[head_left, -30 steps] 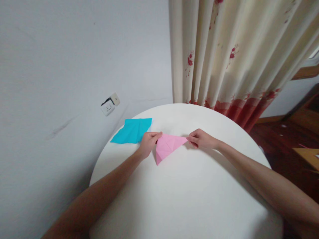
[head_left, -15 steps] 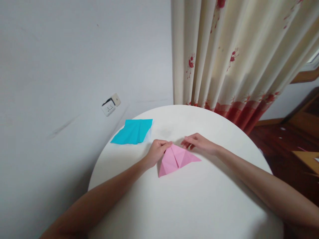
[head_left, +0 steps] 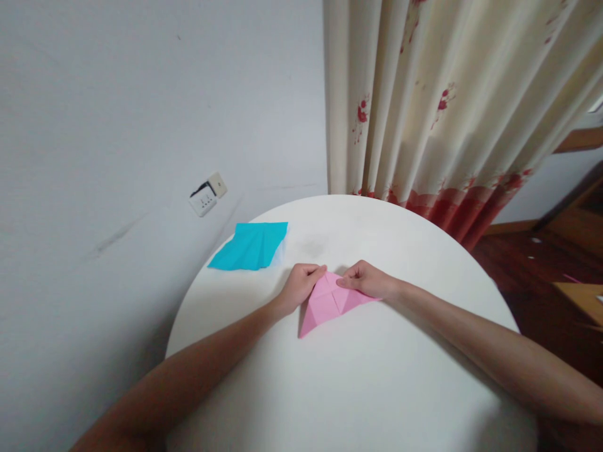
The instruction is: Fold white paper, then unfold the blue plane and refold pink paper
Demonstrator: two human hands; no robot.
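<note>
Pink paper (head_left: 330,302), folded and unmarked, lies mid-counter (head_left: 367,383); left hand (head_left: 301,285) and right hand (head_left: 367,280) pinch its top with closed fingers, the right having closed in. Blue paper (head_left: 249,247) sits at ten o'clock.

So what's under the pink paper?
The pink paper lies on the white table. Both hands pinch its top edge. Anything beneath it is covered.
</note>
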